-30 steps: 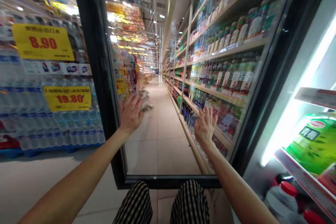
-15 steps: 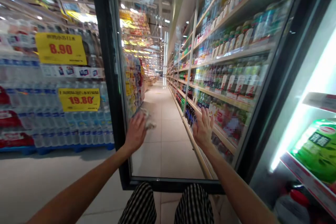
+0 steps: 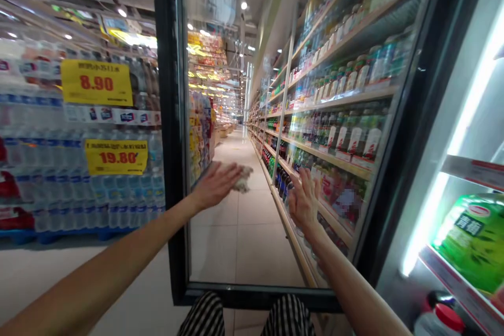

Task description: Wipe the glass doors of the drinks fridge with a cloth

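Observation:
An open glass fridge door (image 3: 275, 89) with a black frame stands in front of me. My left hand (image 3: 214, 185) presses a crumpled grey cloth (image 3: 243, 184) flat against the glass, near its lower middle. My right hand (image 3: 304, 200) rests on the glass to the right of it, palm flat and fingers spread, holding nothing. Both arms reach forward from the bottom of the view.
The lit fridge interior at right holds a green package (image 3: 472, 241) on a shelf and red-capped bottles (image 3: 441, 320) below. Stacked water bottles with yellow price signs (image 3: 96, 82) fill the left. Through the glass an aisle with drink shelves (image 3: 334, 105) runs away.
My left hand has slid the cloth across the glass, down and then to the right. My right hand has stayed on the glass. The view has shifted, so the door frame appears further right.

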The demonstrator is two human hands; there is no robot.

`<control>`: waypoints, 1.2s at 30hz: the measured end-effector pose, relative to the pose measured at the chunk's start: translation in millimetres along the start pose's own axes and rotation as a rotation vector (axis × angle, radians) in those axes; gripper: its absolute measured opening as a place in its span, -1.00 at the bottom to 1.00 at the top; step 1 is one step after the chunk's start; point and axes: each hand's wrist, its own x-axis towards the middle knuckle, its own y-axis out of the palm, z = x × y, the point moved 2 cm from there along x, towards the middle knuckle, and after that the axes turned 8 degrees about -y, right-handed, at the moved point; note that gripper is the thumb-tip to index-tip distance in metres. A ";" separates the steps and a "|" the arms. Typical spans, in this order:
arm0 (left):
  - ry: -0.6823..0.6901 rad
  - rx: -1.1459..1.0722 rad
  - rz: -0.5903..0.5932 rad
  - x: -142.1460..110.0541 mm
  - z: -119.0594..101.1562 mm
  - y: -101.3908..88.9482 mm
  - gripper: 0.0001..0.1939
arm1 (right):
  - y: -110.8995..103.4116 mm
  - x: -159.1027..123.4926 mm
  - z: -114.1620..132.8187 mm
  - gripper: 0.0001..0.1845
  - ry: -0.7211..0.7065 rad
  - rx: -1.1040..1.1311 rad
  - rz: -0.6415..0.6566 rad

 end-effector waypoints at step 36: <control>-0.290 0.074 -0.249 111.2 -18.8 -8.0 -0.54 | -12.6 4.5 -36.4 -0.53 0.161 -0.022 -0.119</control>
